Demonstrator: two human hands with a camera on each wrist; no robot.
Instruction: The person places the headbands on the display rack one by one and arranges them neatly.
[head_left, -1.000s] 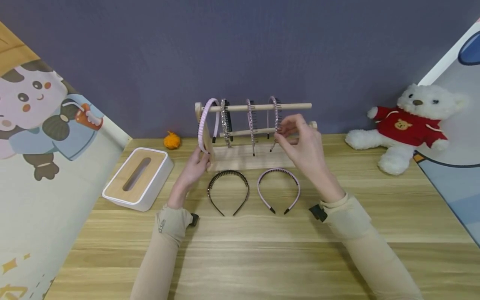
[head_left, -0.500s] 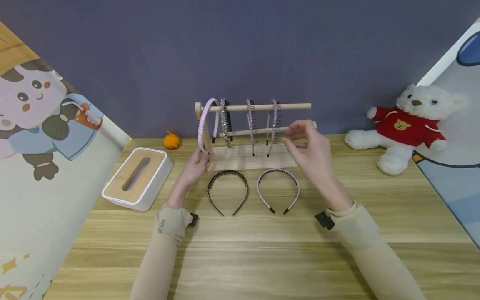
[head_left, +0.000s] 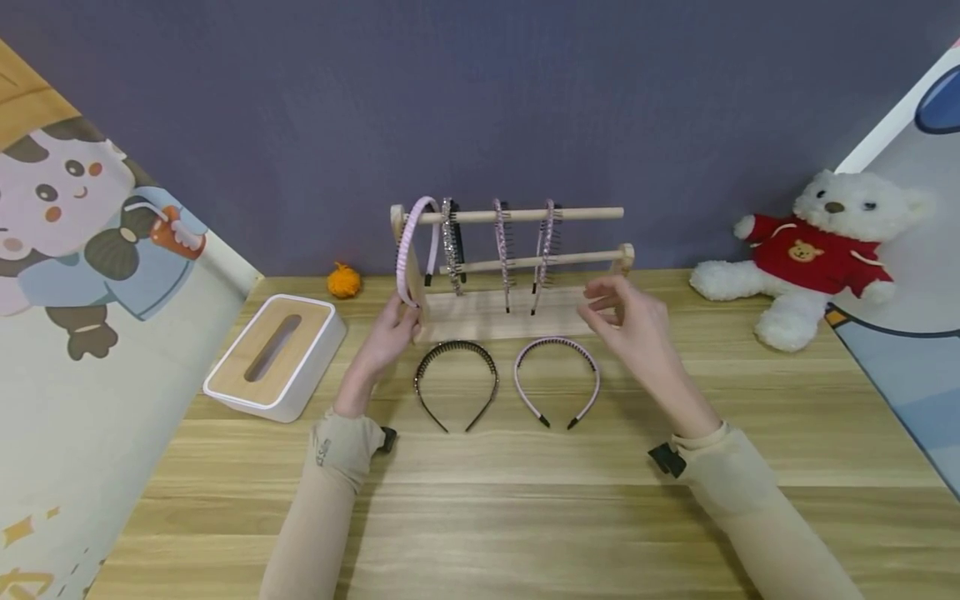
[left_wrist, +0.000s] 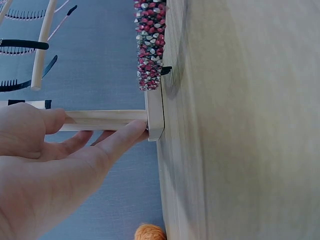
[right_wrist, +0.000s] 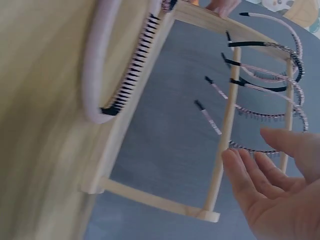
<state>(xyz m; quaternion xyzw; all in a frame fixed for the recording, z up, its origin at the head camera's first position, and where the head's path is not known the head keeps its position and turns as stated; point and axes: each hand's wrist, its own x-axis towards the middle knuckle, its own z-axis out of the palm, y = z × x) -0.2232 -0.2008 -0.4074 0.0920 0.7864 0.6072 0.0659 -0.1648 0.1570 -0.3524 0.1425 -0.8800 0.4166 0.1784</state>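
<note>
A wooden headband rack (head_left: 487,315) stands near the back wall, its rods carrying several headbands. My left hand (head_left: 390,329) grips the rack's left upright (left_wrist: 107,117), thumb on one side and fingers on the other. Beside that hand hangs a ribbed pale pink headband (head_left: 406,250). Further along are a silver sparkly headband (head_left: 449,233) and two pink jewelled ones, the rightmost headband (head_left: 546,242) hanging over both rods. My right hand (head_left: 633,325) is in front of the rack's right end, fingers bent, holding nothing. On the table lie a dark stone-studded headband (head_left: 456,344) and a pale pink headband (head_left: 557,340).
A white tissue box (head_left: 311,358) with a wooden top stands left of the rack. Behind it is a small orange yarn ball (head_left: 344,282). A white teddy bear (head_left: 806,250) in a red sweater sits at the back right. The dark blue wall (head_left: 675,125) rises behind everything.
My right hand has let go of the rightmost pink headband and drawn back down and to the right. That headband now hangs straighter on the rack. The left hand has stayed put.
</note>
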